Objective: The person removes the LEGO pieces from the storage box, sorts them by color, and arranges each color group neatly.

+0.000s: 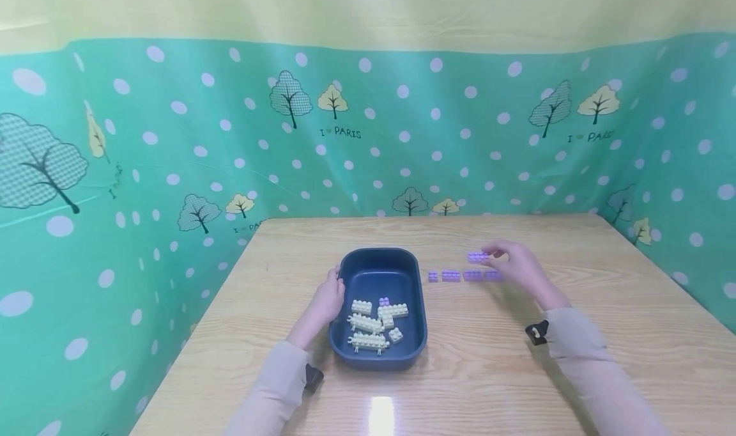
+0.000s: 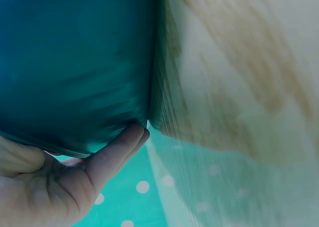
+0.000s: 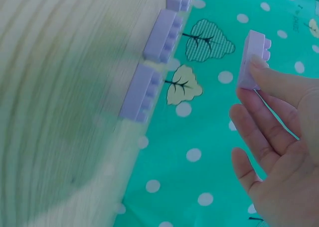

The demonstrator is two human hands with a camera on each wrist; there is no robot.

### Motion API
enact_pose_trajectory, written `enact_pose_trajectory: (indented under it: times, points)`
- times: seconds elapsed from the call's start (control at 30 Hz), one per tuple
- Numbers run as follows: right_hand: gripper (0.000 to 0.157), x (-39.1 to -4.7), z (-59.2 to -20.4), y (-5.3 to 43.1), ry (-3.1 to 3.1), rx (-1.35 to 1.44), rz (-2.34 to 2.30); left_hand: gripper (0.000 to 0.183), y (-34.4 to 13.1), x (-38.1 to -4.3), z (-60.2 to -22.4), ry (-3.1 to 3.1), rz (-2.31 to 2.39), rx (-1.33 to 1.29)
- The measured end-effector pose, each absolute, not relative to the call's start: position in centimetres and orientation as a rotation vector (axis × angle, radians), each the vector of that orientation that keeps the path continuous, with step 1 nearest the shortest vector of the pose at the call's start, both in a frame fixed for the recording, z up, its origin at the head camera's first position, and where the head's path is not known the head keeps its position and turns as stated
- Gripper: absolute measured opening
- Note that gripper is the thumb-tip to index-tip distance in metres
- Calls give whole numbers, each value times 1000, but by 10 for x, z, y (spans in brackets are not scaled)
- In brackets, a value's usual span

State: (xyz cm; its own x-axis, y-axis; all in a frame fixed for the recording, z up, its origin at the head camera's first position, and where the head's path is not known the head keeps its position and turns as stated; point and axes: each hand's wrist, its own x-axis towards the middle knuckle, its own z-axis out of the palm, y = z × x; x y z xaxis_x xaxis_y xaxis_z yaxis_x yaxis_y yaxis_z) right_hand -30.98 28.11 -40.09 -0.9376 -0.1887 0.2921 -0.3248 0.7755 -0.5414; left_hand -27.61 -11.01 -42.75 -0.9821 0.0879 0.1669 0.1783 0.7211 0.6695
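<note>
My right hand (image 1: 517,266) pinches a purple toy building brick (image 1: 477,257) between thumb and fingers, held above the table's right half. The same brick (image 3: 253,57) shows its studs in the right wrist view, where the other fingers are loosely bent. Just below it, several purple bricks (image 1: 451,275) lie in a row on the table. My left hand (image 1: 329,298) grips the left wall of a dark blue tray (image 1: 378,257); part of its fingers is hidden at the rim. Inside the tray are several cream bricks (image 1: 393,310) and a small purple brick (image 1: 384,302).
Two cream brick pieces with small side pegs (image 1: 368,342) lie at the tray's near end. The wooden table (image 1: 489,372) ends at a green dotted curtain (image 1: 345,186) behind and at the sides. Each wrist wears a black device (image 1: 537,332).
</note>
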Motion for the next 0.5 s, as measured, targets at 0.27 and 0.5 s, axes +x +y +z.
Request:
enact_pose_trajectory:
  times: [0.27, 0.5]
  points:
    - [33, -305, -405, 300, -2741, 380, 877, 43, -112, -277, -430, -2820, -1081, -210]
    - [33, -306, -411, 314, -2721, 404, 862, 43, -112, -278, -431, -2818, -1083, -218]
